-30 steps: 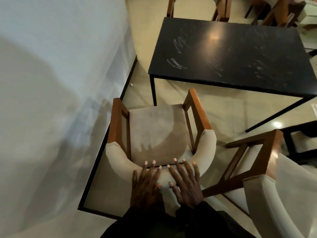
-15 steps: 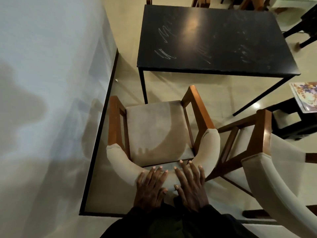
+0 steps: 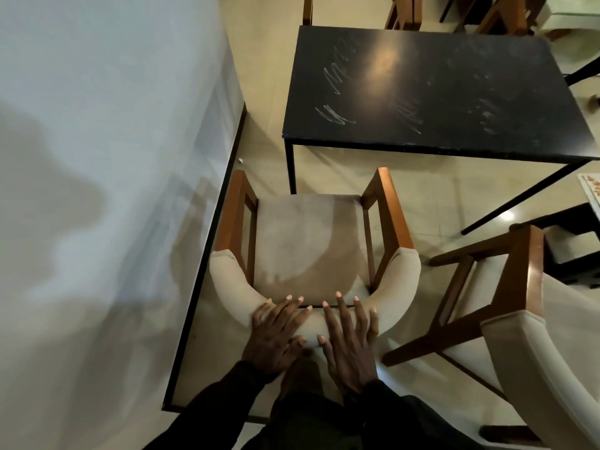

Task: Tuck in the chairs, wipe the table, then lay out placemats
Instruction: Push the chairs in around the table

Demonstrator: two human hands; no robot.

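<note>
A wooden armchair [image 3: 308,245] with a beige seat and a curved padded backrest stands just short of the black table [image 3: 438,92], its front edge near the table's left leg. My left hand [image 3: 276,332] and my right hand [image 3: 350,339] lie side by side on top of the backrest, fingers spread flat over the padding, thumbs behind it. White smear marks streak the tabletop. A second armchair [image 3: 519,319] of the same kind stands at the right, turned at an angle, away from the table.
A white wall [image 3: 97,190] with a black skirting line runs close along the chair's left side. More wooden chairs [image 3: 402,11] stand beyond the table's far edge. A patterned placemat [image 3: 591,190] shows on a dark stand at the right edge.
The chair under my hands has slid forward, closer to the table's near edge. Both hands stayed on the backrest, a little further apart now.
</note>
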